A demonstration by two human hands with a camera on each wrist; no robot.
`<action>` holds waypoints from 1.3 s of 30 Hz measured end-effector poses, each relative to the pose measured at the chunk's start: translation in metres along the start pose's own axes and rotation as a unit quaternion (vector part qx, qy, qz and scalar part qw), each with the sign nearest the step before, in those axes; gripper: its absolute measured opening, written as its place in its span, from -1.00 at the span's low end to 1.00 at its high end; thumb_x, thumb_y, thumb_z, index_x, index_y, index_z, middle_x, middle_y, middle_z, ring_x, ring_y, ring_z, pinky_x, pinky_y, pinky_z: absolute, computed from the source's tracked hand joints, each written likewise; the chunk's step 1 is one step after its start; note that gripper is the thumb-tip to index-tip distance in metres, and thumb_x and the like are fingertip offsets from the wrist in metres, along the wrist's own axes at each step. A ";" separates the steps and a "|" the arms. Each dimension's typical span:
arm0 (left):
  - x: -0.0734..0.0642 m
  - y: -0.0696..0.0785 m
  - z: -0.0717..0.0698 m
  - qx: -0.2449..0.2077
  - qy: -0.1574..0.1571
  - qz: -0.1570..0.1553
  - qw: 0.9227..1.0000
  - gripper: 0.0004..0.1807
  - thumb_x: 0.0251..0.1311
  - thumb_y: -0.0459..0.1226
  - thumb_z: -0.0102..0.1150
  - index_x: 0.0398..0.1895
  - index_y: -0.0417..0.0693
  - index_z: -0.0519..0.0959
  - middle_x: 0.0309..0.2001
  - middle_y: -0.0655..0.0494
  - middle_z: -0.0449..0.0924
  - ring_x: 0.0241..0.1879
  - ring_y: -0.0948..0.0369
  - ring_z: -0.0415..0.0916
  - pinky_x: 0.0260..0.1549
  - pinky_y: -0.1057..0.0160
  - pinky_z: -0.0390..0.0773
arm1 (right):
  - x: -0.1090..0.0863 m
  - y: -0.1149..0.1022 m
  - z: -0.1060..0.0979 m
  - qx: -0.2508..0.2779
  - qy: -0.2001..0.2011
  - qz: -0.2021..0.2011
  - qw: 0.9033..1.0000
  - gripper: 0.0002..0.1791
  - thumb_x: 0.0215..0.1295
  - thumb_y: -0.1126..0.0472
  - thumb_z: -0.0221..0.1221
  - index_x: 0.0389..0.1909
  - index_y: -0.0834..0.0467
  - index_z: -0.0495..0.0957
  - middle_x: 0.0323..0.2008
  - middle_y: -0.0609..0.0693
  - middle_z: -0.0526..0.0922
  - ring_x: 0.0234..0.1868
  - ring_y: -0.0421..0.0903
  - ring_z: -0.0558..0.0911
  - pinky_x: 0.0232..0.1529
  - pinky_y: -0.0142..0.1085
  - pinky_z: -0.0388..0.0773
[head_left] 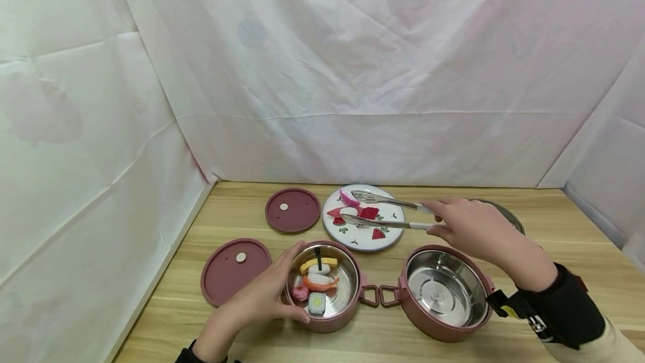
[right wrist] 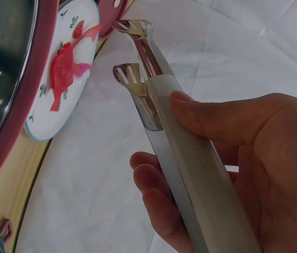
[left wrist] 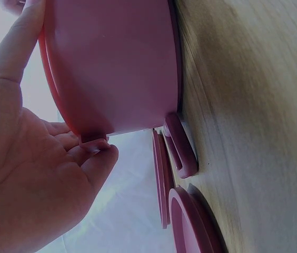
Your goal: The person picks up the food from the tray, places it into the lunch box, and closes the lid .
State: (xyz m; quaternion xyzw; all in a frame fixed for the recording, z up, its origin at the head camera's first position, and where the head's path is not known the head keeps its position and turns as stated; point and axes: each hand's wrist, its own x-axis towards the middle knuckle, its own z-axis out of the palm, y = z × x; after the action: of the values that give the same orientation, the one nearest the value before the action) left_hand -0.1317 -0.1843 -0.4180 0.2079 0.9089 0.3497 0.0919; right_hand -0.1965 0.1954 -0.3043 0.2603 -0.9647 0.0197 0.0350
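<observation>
While the left hand grips one pot, the right hand holds parted tongs, seemingly picking food, wanting a squeeze.

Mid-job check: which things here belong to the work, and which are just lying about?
Likely in the job:
right hand, holding tongs over the plate
food pieces on it
left hand, gripping the pink pot with food inside

Apparently lying about:
empty pot
far maroon lid
near maroon lid
dark round thing, mostly hidden

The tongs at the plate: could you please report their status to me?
Right grip holds tongs, spread, above plate. Left grip holds left pot, food inside. Nothing seen blocking tongs.
</observation>
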 end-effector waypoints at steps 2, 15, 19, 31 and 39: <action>0.000 0.000 0.000 0.001 0.000 -0.001 1.000 0.41 -0.23 0.22 0.50 0.63 0.06 -0.17 0.60 -0.04 -0.05 0.55 -0.04 -0.01 0.43 -0.21 0.21 | 0.002 0.004 0.001 0.002 -0.006 0.003 1.000 -0.43 0.26 0.03 0.33 0.26 0.14 0.53 -0.05 0.09 0.72 -0.31 -0.08 0.69 -0.41 -0.14 0.60; 0.000 0.000 0.001 0.001 -0.002 -0.006 1.000 0.40 -0.22 0.23 0.50 0.63 0.10 -0.17 0.60 -0.02 -0.06 0.56 -0.04 -0.01 0.43 -0.21 0.20 | 0.014 0.015 0.008 -0.004 -0.038 0.016 0.999 -0.43 0.26 0.06 0.33 0.25 0.18 0.53 -0.09 0.11 0.71 -0.28 -0.06 0.67 -0.48 -0.25 0.50; 0.000 0.000 0.001 0.000 -0.002 -0.007 1.000 0.39 -0.22 0.23 0.50 0.63 0.11 -0.17 0.60 -0.02 -0.06 0.56 -0.04 -0.02 0.43 -0.21 0.20 | 0.018 0.017 0.011 -0.006 -0.050 0.018 0.999 -0.44 0.27 0.06 0.32 0.25 0.19 0.52 -0.08 0.12 0.70 -0.27 -0.06 0.67 -0.45 -0.23 0.53; 0.000 -0.001 0.001 0.005 -0.003 -0.005 1.000 0.41 -0.23 0.23 0.50 0.63 0.07 -0.17 0.61 -0.03 -0.07 0.56 -0.04 -0.03 0.44 -0.20 0.19 | 0.022 0.025 0.021 0.001 -0.064 0.015 0.998 -0.45 0.27 0.07 0.32 0.23 0.22 0.52 -0.05 0.16 0.69 -0.22 0.00 0.68 -0.39 -0.14 0.58; 0.000 0.000 0.000 0.003 -0.002 -0.004 1.000 0.41 -0.22 0.22 0.50 0.62 0.04 -0.16 0.61 -0.02 -0.07 0.56 -0.02 -0.04 0.45 -0.19 0.17 | 0.023 0.027 0.025 -0.007 -0.067 0.006 0.998 -0.44 0.26 0.09 0.32 0.23 0.24 0.52 0.01 0.23 0.66 -0.19 0.06 0.68 -0.36 -0.11 0.59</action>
State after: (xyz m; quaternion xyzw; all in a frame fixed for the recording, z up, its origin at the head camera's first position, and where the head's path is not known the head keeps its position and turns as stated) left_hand -0.1316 -0.1845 -0.4180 0.2050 0.9105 0.3464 0.0943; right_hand -0.2313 0.2062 -0.3279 0.2551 -0.9665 -0.0039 -0.0279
